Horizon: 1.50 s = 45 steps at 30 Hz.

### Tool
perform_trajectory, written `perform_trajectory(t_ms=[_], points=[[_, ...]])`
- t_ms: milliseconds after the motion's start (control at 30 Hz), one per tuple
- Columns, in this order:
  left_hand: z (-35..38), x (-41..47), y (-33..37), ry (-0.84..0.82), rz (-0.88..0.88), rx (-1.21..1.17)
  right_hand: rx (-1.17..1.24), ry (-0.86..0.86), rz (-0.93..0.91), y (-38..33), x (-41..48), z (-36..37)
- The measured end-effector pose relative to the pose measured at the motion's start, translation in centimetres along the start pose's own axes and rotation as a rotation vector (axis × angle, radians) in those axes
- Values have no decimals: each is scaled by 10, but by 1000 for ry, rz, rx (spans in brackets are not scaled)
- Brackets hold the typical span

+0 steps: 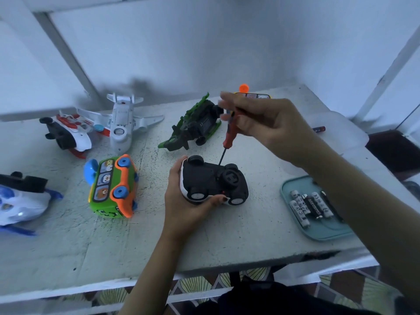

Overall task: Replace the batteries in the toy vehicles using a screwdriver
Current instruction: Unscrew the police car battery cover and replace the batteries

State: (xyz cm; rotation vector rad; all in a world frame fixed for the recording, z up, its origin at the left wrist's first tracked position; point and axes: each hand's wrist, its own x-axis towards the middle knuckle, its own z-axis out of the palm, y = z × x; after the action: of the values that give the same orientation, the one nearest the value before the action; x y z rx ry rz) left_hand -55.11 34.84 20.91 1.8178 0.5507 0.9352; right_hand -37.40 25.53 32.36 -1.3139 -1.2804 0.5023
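At table (pixel 136 242) centre: car (pixel 213 180) lying wheels-up, left hand (pixel 184 201) cupping it, fingers and thumb curling round white shell. Right hand (pixel 261 119) pinching red handle of screwdriver (pixel 229 135), tip meeting black underside near far edge. Car looking light, rigid plastic, glossy shell likely slippery; gripping flanks, clear of wheels, seeming safest. Underside showing black, wheels white-hubbed. Batteries (pixel 311 204) lying in tray (pixel 318 233), right.

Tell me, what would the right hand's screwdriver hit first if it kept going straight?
The right hand aims its red-handled screwdriver down at the upturned white plastic toy car in the left hand. It would meet the car's black underside first; the tip seems to touch it, though depth is unclear.
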Motion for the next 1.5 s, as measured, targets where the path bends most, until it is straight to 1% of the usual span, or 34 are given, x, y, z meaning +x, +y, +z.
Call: perform_trajectory(t_ms=[33, 67, 167, 233, 300, 433, 533, 633, 667, 700, 733, 800, 833, 900, 967, 1033, 1133, 1200, 1300, 1367, 1400, 1433, 1500], points=[[0, 0, 0, 2, -4, -2, -14, -18, -14, -1, 0, 0], [0, 0, -1, 3, -6, 0, -93, -17, -39, 0, 1, -1], [0, 0, -1, -1, -9, 3, -358, 101, -78, 3, 4, -4], [0, 1, -2, -3, -2, 8, -482, 162, -111, 6, 7, -7], [0, 1, -2, -2, -4, 7, -586, 186, -119, 7, 8, -10], [0, 2, -2, -5, 0, 6, -737, 167, -51, 8, 8, -16], [0, 2, -2, -2, -9, 3, -777, 142, -8, 3, 8, -13], [0, 1, -1, -2, -6, 11, -1036, 109, 118, -6, 9, -8], [0, 1, -1, -4, -8, 10, -1078, 104, 178, -9, 8, -6], [0, 1, 0, -5, -10, 7, -1032, 89, 230, -10, 8, -5], [0, 1, 0, -6, -13, 3, -873, 74, 263, -7, 9, -7], [1, 1, 0, -8, -19, -6, -447, 23, 365, -2, 9, -11], [0, 1, -1, -7, -19, -9, -304, -17, 378, 2, 8, -15], [1, 1, -1, -7, -19, -16, -209, -71, 319, 9, 4, -21], [1, 1, -2, -6, -23, -25, -151, -77, 247, 8, 0, -23], [1, 1, -3, -8, -22, -24, -213, -33, 187, 5, -3, -20], [2, 0, -2, -9, -18, -22, -428, 33, 94, 1, -2, -16], [3, 1, -1, -10, -3, -3, -568, 55, 106, -1, 1, -16], [3, 1, 0, -5, 15, 30, -773, 3, 111, -4, 5, -16], [2, 2, 1, 1, 17, 42, -945, 7, 131, -4, 7, -13], [2, 2, 1, 5, 15, 45, -991, 8, 161, -5, 7, -12], [2, 2, 1, 7, 13, 46, -993, 6, 201, -6, 7, -12], [3, 2, 0, 14, 5, 44, -836, -1, 331, -5, 6, -15]])
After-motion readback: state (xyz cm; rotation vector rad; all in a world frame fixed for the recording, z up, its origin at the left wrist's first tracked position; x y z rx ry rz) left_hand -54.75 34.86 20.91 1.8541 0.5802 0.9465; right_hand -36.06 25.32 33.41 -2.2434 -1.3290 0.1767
